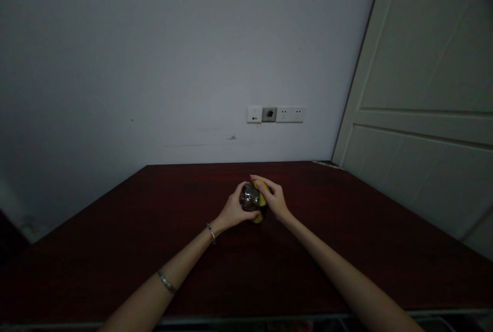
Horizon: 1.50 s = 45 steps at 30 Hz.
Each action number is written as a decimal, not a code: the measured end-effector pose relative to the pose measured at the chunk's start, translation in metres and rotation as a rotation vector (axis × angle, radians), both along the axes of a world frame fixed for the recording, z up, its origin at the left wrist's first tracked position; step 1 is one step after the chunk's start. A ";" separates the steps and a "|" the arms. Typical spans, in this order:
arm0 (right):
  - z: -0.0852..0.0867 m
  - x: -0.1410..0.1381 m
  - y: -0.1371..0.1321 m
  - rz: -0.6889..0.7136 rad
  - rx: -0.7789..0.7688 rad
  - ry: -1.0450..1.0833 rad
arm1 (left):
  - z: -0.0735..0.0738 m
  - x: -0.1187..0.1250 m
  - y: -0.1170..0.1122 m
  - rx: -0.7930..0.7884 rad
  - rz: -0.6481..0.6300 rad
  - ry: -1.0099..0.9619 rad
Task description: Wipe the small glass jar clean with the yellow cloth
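Note:
A small, rounded, shiny dark object (250, 197), like a glass jar, is held near the middle of the table. My left hand (235, 210) is closed round its left side, with the thumb below and the fingers behind. My right hand (275, 199) presses a yellow cloth (263, 200) against the object's right side. A further bit of yellow shows under my left thumb. Whether the yellow piece is a cloth or a sponge is hard to tell in the dim light. My fingertips behind the object are partly hidden.
A dark red wooden table (154, 250) spreads under both arms and meets a pale wall (192, 55). Wall sockets (290, 114) sit above its back edge. A white panelled door or cabinet front (431, 91) stands at the right. A thin strip (327, 165) lies at the back right corner.

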State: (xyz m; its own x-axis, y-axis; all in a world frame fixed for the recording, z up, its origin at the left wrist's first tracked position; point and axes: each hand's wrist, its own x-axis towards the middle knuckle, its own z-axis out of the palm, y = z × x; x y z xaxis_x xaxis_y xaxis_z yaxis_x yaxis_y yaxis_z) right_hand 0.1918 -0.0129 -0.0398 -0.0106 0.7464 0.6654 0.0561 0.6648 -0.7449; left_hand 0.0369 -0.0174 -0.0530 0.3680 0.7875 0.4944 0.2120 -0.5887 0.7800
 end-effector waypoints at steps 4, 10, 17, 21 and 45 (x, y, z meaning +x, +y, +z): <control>-0.001 -0.001 0.001 -0.010 -0.032 0.021 | 0.001 0.001 -0.001 -0.011 -0.013 -0.009; 0.000 0.000 -0.007 -0.024 0.224 -0.160 | -0.002 0.000 0.004 0.018 -0.021 0.020; -0.004 -0.001 0.003 -0.016 0.000 -0.018 | 0.002 0.003 -0.002 -0.011 -0.028 0.007; -0.005 -0.005 0.000 -0.053 0.044 0.031 | 0.000 0.003 0.001 -0.027 -0.006 -0.010; 0.008 0.003 -0.013 0.039 0.331 -0.518 | -0.006 -0.002 0.006 0.074 0.027 0.184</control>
State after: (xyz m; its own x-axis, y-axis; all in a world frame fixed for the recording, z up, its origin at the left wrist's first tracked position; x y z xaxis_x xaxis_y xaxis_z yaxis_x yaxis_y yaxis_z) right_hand 0.1948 -0.0263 -0.0321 -0.4181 0.4939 0.7624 0.3264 0.8649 -0.3813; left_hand 0.0346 -0.0114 -0.0592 0.4369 0.7621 0.4779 0.3635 -0.6355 0.6811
